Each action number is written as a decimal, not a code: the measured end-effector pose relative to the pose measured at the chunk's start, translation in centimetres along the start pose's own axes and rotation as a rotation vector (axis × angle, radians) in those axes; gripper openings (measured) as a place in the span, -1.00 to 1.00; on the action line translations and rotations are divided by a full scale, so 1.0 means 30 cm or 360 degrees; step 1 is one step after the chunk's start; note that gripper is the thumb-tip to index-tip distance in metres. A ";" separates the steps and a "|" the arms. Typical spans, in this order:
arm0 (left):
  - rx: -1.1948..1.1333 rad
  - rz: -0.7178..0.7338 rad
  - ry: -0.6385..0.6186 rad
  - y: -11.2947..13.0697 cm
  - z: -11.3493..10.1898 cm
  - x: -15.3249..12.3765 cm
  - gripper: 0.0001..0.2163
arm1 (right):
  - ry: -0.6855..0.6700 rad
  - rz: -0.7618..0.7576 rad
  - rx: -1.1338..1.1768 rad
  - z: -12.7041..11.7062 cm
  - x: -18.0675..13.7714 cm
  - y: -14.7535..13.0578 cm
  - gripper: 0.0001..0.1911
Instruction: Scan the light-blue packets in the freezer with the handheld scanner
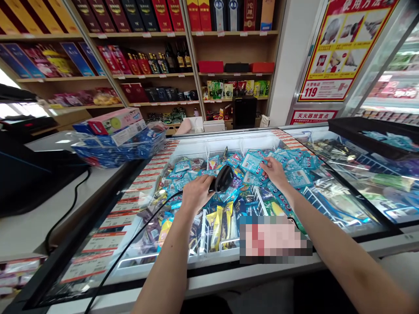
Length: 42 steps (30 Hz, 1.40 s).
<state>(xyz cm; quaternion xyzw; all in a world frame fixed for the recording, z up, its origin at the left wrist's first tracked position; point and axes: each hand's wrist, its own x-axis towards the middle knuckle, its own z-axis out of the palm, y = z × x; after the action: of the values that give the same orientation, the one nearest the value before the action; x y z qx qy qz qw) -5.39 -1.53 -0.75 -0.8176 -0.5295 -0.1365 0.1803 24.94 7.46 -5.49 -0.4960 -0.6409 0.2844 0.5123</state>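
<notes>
My left hand (199,192) is wrapped round the handle of a black barcode scanner (225,178), its head tilted toward the right. A thin black cable (139,234) trails from the scanner to the lower left. Between the thumb and fingers of my right hand (274,171) is the edge of a light-blue packet (253,161) with a printed white label facing up. More light-blue packets (299,176) lie loosely spread around both hands over the chest freezer (199,267). Yellow-wrapped ice creams (222,220) show through the glass below my left hand.
Boxes in clear plastic (119,141) stand on the left counter. Orange-and-white price labels (108,242) line the freezer's left side. At the right is a black tray (369,135) holding blue packets. A blurred pink patch (275,240) covers the front edge. Stocked shelves (147,76) rise behind.
</notes>
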 end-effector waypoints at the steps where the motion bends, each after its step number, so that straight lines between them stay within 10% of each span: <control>1: 0.0000 0.0012 -0.0004 0.002 -0.001 0.002 -0.73 | -0.0011 -0.0010 -0.0013 0.001 0.002 0.004 -0.58; 42: -0.0031 0.0109 -0.0051 0.082 0.016 0.022 -0.71 | -0.0077 -0.0115 -0.0224 0.000 -0.016 -0.025 -0.58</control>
<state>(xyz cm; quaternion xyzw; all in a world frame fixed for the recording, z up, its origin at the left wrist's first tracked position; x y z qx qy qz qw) -2.86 -1.70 -1.26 -0.8391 -0.5027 -0.1222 0.1684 24.68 6.76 -5.00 -0.5003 -0.6890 0.2319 0.4704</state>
